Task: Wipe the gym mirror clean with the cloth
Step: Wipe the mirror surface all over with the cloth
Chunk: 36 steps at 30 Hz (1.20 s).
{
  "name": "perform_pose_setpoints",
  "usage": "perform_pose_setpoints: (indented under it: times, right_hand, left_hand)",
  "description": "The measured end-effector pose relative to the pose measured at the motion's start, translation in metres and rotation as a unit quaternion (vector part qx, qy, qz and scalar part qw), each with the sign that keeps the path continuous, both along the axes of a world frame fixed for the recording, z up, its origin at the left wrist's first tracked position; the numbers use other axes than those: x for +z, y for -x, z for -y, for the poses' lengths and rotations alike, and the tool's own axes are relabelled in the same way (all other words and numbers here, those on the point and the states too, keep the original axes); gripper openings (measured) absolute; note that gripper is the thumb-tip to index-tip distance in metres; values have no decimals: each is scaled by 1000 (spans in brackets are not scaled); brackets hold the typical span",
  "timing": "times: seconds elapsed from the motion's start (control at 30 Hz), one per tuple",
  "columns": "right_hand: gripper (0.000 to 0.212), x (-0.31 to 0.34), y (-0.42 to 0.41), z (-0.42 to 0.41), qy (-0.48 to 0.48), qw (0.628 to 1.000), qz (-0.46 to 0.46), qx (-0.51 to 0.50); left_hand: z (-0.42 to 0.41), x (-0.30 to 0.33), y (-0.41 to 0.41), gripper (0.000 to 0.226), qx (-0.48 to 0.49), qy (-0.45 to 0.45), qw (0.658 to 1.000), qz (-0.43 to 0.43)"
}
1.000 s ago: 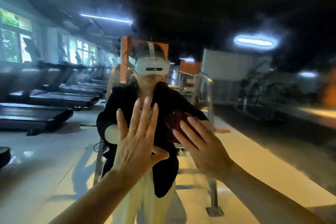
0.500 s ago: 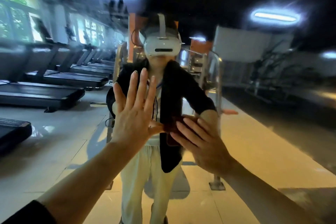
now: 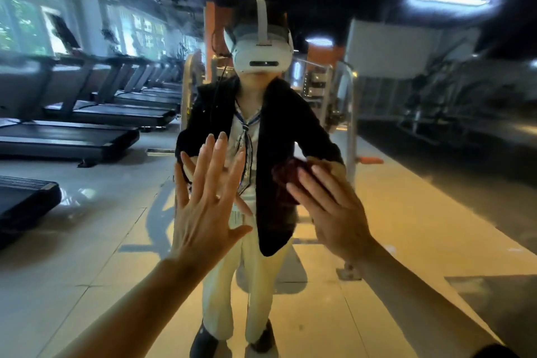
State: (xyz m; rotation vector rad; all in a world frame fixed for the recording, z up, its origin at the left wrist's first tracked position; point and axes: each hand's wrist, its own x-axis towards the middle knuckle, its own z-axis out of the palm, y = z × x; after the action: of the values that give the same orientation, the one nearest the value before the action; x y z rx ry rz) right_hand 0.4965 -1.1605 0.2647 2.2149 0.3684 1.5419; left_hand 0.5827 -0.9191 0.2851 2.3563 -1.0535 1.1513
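left hand point(image 3: 203, 209): flat, fingers spread on large glass gym mirror point(image 3: 87, 227) | right hand point(image 3: 334, 212): straight fingers pressing dark red cloth point(image 3: 286, 180) | risk: bare palm likely smears glass

My left hand point(image 3: 203, 212) lies flat on the mirror point(image 3: 406, 197), fingers spread; my right hand point(image 3: 334, 212) presses the dark red cloth point(image 3: 286, 180) against the glass.
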Motion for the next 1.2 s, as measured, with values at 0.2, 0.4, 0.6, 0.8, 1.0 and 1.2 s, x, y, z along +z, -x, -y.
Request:
perform_pose_setpoints:
  times: [0.2,0.4,0.6,0.8,1.0,1.2]
  right_hand:
    - [40,-23,-1,8,-100,995,-7,3]
    - [47,-31,24,36,64,991,-117,-18]
    - [45,-31,24,33,-169,986,12,1]
    - [70,-43,41,64,39,995,-88,-31]
    - [53,-64,37,47,-129,990,-49,-24]
    - [65,-54,48,65,-12,996,-79,-32]
  left_hand:
    - [29,-23,5,143,4,-14,999,-44]
    - [36,-34,1,158,30,-48,998,-34]
    - [38,-37,-3,159,58,-63,996,-30]
    - [36,-35,-1,155,66,-69,995,-33]
    - [37,-35,3,155,83,-78,993,-31]
    - [35,-32,6,153,76,-67,994,-31]
